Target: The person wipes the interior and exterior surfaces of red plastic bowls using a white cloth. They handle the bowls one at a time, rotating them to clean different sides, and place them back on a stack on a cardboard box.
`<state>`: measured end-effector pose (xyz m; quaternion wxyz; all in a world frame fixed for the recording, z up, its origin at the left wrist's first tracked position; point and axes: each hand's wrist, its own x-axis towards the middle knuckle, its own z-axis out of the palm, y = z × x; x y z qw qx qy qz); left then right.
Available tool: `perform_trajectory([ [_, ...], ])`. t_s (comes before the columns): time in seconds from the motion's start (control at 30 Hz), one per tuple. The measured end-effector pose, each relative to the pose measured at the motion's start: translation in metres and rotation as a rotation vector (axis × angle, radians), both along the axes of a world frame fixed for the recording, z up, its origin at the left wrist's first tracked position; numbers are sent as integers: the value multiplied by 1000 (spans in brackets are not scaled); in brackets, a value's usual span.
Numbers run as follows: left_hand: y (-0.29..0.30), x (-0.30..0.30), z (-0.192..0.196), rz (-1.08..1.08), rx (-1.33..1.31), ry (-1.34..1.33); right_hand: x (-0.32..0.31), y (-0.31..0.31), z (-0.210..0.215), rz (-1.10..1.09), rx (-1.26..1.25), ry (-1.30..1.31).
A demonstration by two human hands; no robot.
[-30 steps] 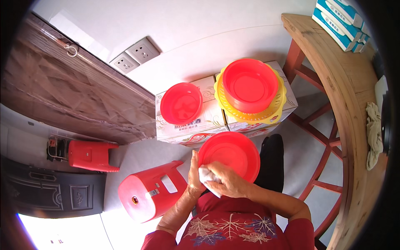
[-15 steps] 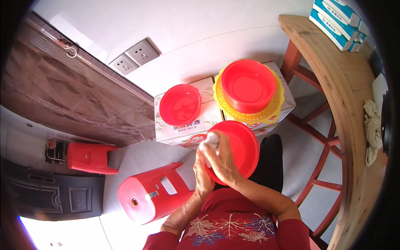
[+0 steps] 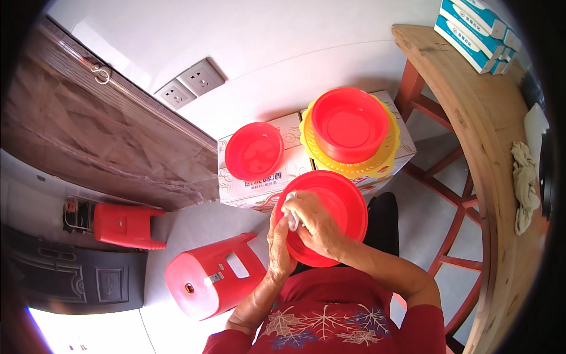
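Note:
A red plastic basin (image 3: 348, 203) rests at my lap, tilted slightly toward me. At its left wall, my left hand (image 3: 280, 245) is closed around the rim. My right hand (image 3: 318, 223) reaches over the basin with bent fingers, pinching a white cloth (image 3: 292, 219) against the inner left side. Fingers cover most of the cloth. Beyond, a second red basin (image 3: 254, 152) sits on a carton. To its right, a third red basin (image 3: 351, 125) stands in a yellow scalloped basket (image 3: 387, 164).
Printed cartons (image 3: 240, 193) bear the far basins. A red stool (image 3: 203, 283) stands at my left, another red stool (image 3: 125, 225) farther off. The wooden table (image 3: 466, 94) curves along my right, holding stacked teal-and-white boxes (image 3: 471, 35) and a crumpled beige cloth (image 3: 523, 189).
My right hand has lowered and turned over the basin's left side, covering more of the white cloth. The left hand has shifted slightly left along the rim.

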<state>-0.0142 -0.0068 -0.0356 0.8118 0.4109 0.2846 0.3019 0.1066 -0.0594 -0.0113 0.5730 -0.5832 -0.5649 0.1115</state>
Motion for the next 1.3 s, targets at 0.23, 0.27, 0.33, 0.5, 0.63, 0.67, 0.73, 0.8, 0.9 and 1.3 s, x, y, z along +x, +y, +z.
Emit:
perform_trajectory([
  [0.23, -8, 11, 25, -2, 64, -94, 21, 3, -8, -396, -57, -102],
  [0.27, -7, 10, 22, 3, 51, -108, 20, 1, -5, -415, -64, -58],
  [0.33, -7, 11, 20, 7, 36, -113, 20, -1, -3, -443, -72, -37],
  [0.5, -13, 12, 18, 14, 90, 15, 8, 6, 6, -284, -69, -107],
  [0.63, -2, -4, 13, -73, 221, 85, -4, 6, 2, -120, 139, -166],
  [0.67, -3, -1, 10, -9, 142, 59, -3, 7, -2, -126, 166, -170],
  [0.73, -7, 5, 20, -5, 105, 11, 7, 8, 0, -182, 103, -272],
  [0.8, -10, 5, 26, -11, 136, 14, 18, 11, -3, -336, 56, -255],
  [0.9, -6, 2, 18, 39, 78, -33, 28, 6, -1, -463, -38, -226],
  [1.3, -1, 3, 12, 35, 42, 16, -4, -5, 7, 32, -126, -257],
])
